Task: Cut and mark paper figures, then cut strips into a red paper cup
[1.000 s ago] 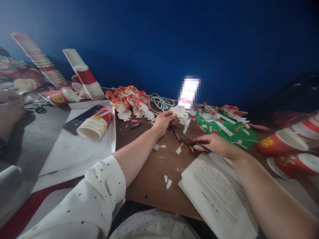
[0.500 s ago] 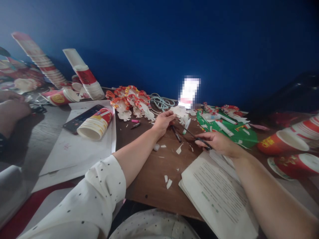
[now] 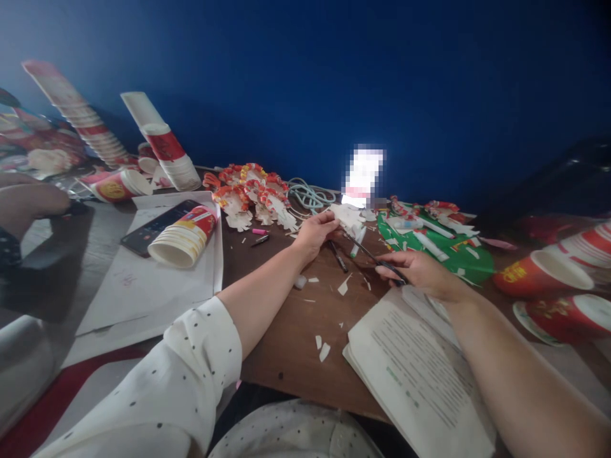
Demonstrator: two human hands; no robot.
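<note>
The left hand point(image 3: 316, 234) is closed in a pinch on a white paper cutout point(image 3: 349, 215), which sticks out just beyond its fingertips. The right hand point(image 3: 416, 272) is wrapped around the black handles of a pair of scissors point(image 3: 392, 271), whose blades point toward the left hand and end close to the cutout; how far the blades are parted I cannot tell. Beneath the gap between both hands lie a black pen point(image 3: 338, 257), a green-tipped white marker point(image 3: 358, 242) and paper scraps point(image 3: 344, 285). Left of the left hand is a heap of red-and-orange-edged paper cutouts point(image 3: 255, 198), with a pale green cord point(image 3: 309, 196) just beyond that hand. Past the right hand, a green sheet point(image 3: 465, 262) carries markers and trimmings. An open book point(image 3: 420, 375) lies on the near side of the right hand, and red paper cups point(image 3: 537, 275) lie tipped over to its right.
</note>
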